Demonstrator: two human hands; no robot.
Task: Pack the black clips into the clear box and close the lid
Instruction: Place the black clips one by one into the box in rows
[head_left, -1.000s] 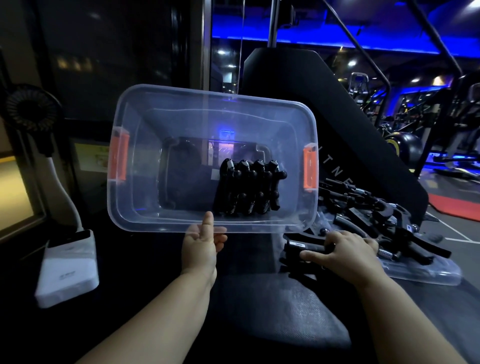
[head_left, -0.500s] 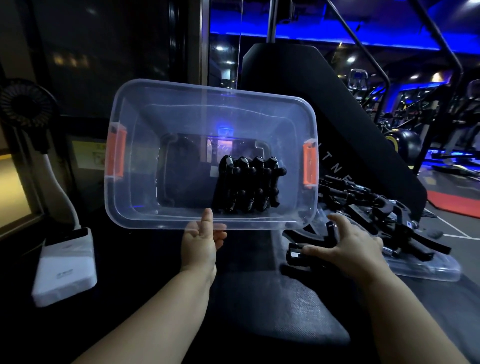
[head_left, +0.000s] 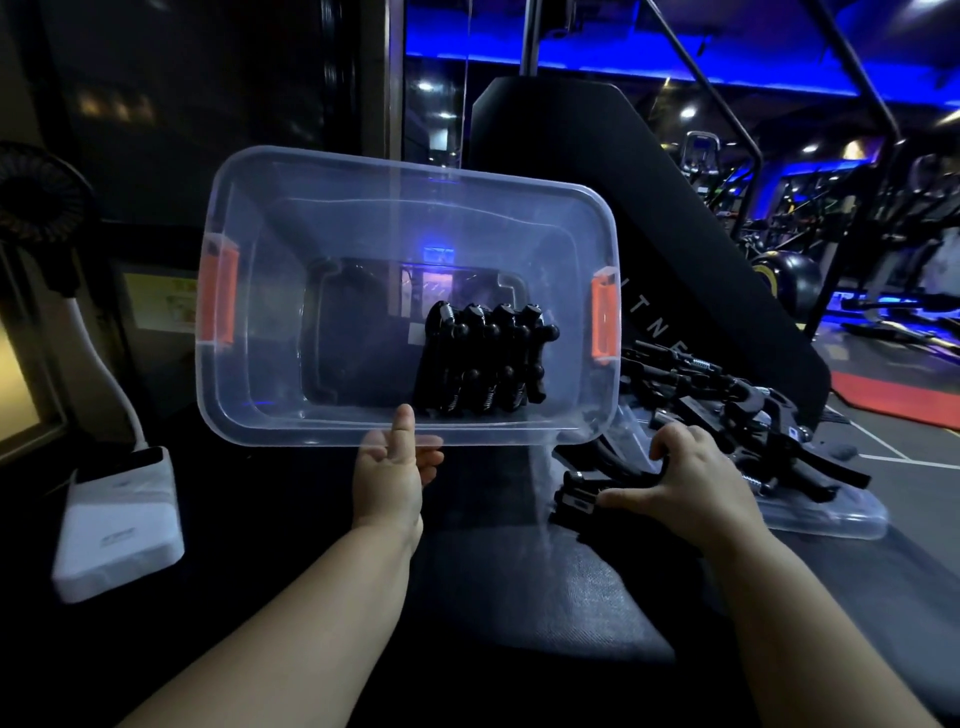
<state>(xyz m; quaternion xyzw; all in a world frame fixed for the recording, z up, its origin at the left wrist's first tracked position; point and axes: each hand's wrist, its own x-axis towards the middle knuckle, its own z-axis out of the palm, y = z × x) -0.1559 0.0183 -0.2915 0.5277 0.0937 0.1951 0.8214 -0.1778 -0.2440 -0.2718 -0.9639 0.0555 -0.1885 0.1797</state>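
- Black spring clips (head_left: 485, 358), four in a row and touching side by side, sit against the bottom of the clear plastic box (head_left: 363, 218), in its right half.
- The clear plastic box is tipped up with its open mouth facing the camera; orange latches (head_left: 221, 296) are fixed at the middle of its left and right short ends.
- The left hand (head_left: 389, 483) pinches the middle of the box's lower rim: one digit lies up over the front of the rim, and the other fingers show through the plastic behind it.
- The right hand (head_left: 691, 478), below the box's lower right corner, has its fingers curled over a loose black clip (head_left: 582, 493) with the thumb stretched along it.
- Right of the box, a heap of black clips (head_left: 727, 400) lies on a clear plastic lid (head_left: 831, 519), which rests flat on the dark counter (head_left: 519, 597).
- Left of the box and well apart from it, a white block (head_left: 119, 519) sits on the counter, with a white bent neck rising from it to a small black fan (head_left: 41, 202).
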